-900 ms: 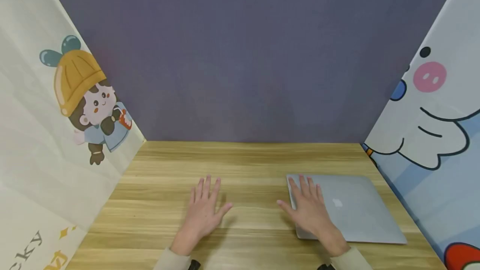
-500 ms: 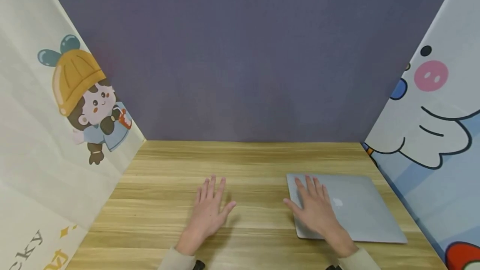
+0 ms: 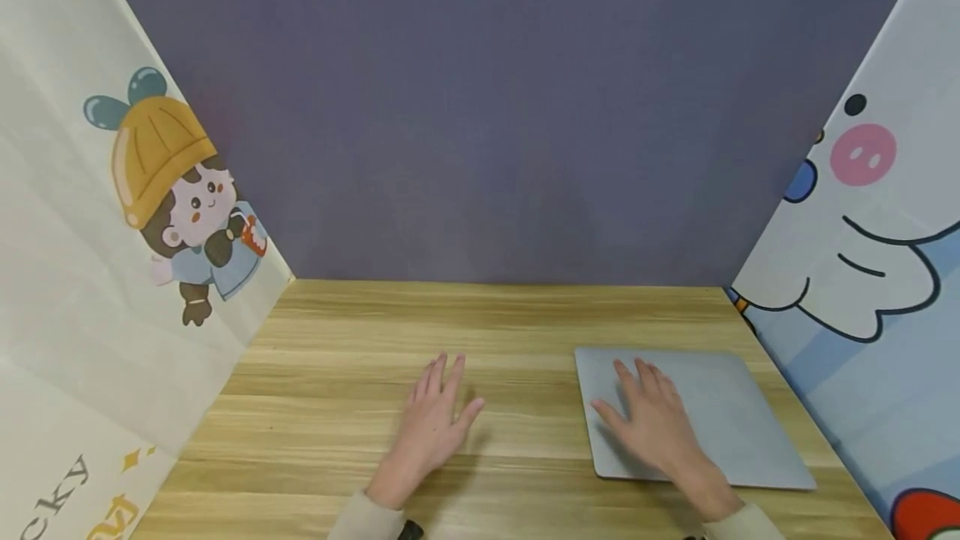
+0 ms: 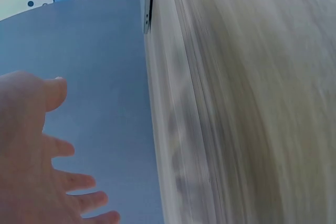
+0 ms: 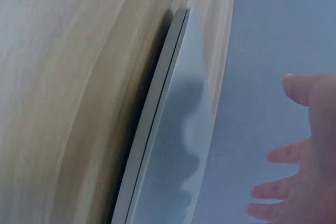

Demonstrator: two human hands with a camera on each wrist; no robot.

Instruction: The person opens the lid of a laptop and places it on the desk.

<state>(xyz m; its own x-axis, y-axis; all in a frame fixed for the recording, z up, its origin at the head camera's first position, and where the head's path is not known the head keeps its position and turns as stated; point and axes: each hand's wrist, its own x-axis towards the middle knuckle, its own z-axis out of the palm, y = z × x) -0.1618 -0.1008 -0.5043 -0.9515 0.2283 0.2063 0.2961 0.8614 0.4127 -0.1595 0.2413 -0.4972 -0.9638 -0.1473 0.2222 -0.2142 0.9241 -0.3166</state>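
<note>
A closed silver laptop (image 3: 735,415) lies flat on the right part of the wooden table. Above its left half hovers my right hand (image 3: 652,423), fingers spread and holding nothing; it hides the logo on the lid. In the right wrist view a gap shows between that hand (image 5: 299,166) and the laptop (image 5: 178,145), and its shadow falls on the lid. My left hand (image 3: 431,432) hangs over bare wood left of the laptop, its fingers straight and spread. The left wrist view shows this hand (image 4: 42,161) raised off the table, with the laptop's edge (image 4: 146,3) beyond.
The light wooden table (image 3: 315,407) ends at a plain grey-blue back panel (image 3: 480,123). A pale sheet with a cartoon figure (image 3: 187,198) stands at the left, and a cartoon-printed sheet (image 3: 862,273) at the right.
Both hands have drifted to the right, staying spread and above the surface. My right hand has moved farther over the laptop and now covers its logo. The laptop has stayed in place.
</note>
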